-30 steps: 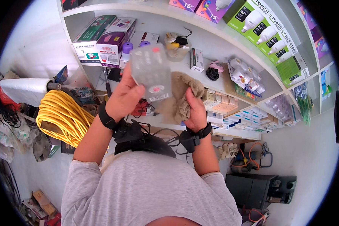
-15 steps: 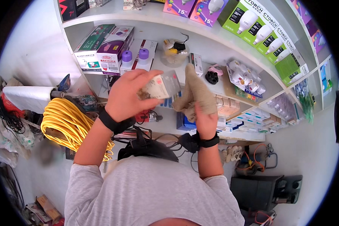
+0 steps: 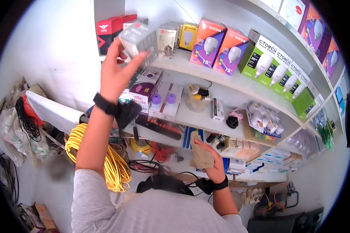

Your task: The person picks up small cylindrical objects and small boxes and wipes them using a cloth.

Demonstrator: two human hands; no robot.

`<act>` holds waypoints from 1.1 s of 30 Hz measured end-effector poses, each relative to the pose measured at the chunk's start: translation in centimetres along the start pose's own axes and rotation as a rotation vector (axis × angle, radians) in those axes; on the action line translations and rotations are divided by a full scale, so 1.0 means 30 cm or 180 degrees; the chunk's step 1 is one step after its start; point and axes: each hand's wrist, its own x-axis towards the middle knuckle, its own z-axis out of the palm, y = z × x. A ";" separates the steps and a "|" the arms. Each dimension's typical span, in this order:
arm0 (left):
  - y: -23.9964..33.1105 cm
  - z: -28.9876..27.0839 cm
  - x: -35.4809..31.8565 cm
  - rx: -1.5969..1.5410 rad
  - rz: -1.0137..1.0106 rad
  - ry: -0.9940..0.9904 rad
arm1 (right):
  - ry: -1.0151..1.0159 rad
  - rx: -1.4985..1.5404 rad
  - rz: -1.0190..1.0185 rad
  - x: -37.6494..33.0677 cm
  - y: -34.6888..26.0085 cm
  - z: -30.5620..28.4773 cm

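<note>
Up at the top shelf [image 3: 175, 58], my left hand [image 3: 118, 73] is closed on a small grey-white box [image 3: 142, 44], thumb on one side and fingers on the other. The box is slightly blurred and hides part of what stands behind it. Right beside it are a pale small box [image 3: 166, 42] and a yellow bulb box [image 3: 188, 35]. Lower down, my right hand [image 3: 217, 165] grips a brown cloth [image 3: 201, 154], which hangs in front of the lower shelves. Some of that hand's fingers are hidden behind the cloth.
Red boxes [image 3: 109, 33] stand at the top shelf's left end, purple-orange bulb boxes [image 3: 208, 44] and green bulb boxes [image 3: 262, 62] to the right. Below are a clear tub [image 3: 196, 101] and a tray of bulbs [image 3: 264, 118]. Coiled yellow cable [image 3: 109, 163] lies at the left.
My left hand has risen with the box from the middle shelf to the top shelf. My right hand has lowered with the cloth. The view has tilted up toward the upper shelves.
</note>
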 end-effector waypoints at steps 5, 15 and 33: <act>-0.113 0.019 0.230 -0.0103 -0.0302 -0.0255 | -0.0022 0.0112 0.0089 -0.033 0.041 0.006; -0.243 0.161 0.418 0.1688 -0.0333 -0.0821 | 0.0097 -0.0004 0.0341 -0.100 0.080 -0.004; -0.264 0.194 0.443 0.1530 0.0667 -0.0936 | 0.0573 0.0228 0.0580 -0.188 0.142 -0.019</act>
